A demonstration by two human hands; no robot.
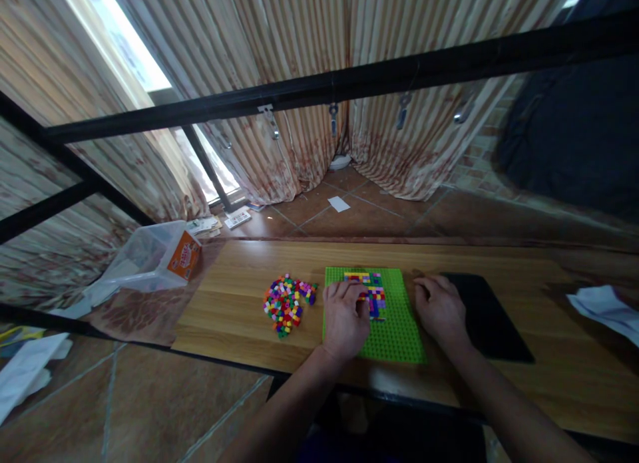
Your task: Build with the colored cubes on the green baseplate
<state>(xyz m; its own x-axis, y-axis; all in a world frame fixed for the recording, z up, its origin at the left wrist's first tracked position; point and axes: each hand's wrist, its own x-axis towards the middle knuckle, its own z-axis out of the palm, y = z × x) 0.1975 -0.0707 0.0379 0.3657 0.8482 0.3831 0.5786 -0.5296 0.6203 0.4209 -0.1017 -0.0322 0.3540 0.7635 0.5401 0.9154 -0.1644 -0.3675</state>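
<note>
While a small block of coloured bricks covers only the far middle of the green baseplate (394, 330), most of its studs are bare.

Judging by that, the build looks early: one patch of bricks (372, 291) is set on the plate, and one loose pile of bricks (285, 305), too many and too small to count, lies on the table (234, 270) just left of the plate. One left hand (345, 318) rests on the plate's left part, fingers curled at the patch; whether it pinches a brick I cannot tell. One right hand (440, 308) lies loosely curled and empty at the plate's right edge, beside one black mat (492, 320).
</note>
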